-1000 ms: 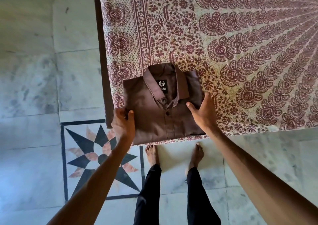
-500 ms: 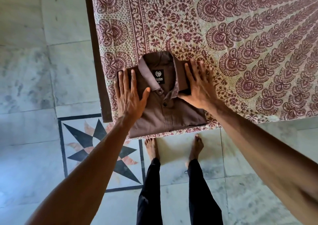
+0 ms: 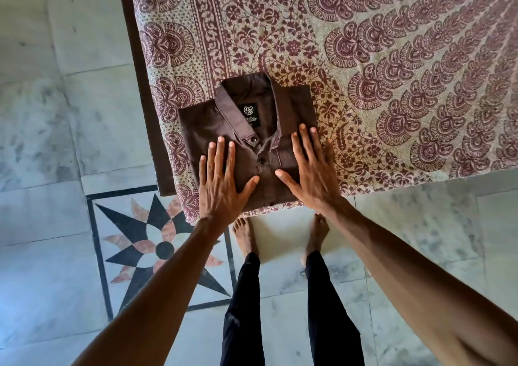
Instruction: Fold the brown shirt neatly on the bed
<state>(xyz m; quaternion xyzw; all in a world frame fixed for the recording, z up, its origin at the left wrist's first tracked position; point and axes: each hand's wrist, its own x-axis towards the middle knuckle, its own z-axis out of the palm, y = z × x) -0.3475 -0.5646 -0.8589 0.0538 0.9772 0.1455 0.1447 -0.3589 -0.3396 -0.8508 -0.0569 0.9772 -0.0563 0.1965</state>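
The brown shirt [image 3: 196,124] is lying folded into a compact rectangle at the near left corner of the bed [image 3: 140,85], resting on a cream sheet [image 3: 392,43] printed with maroon flowers and fan shapes. Its front is facing up, with the collar [image 3: 232,113] pointing away from the person and a black label [image 3: 250,114] showing inside the neck. Two dark buttons [image 3: 254,139] are sitting closed along the placket below the collar. The shirt's near edge is lying almost level with the near edge of the bed.

The left hand [image 3: 221,186] is lying palm down on the lower left part of the shirt. Its grip is apart, with the fingers straight and spread and the thumb pointing toward the placket. The right hand [image 3: 311,175] is lying palm down on the lower right part of the shirt. Its grip is apart too, with straight fingers fanning out and the outermost finger reaching past the shirt's right edge over the sheet. The two thumbs are pointing at each other, close but apart, on either side of the placket.

The person is standing barefoot at the bed's edge in black trousers [image 3: 244,309] on a pale marble floor [image 3: 56,113], beside a black and pink star inlay [image 3: 157,250].
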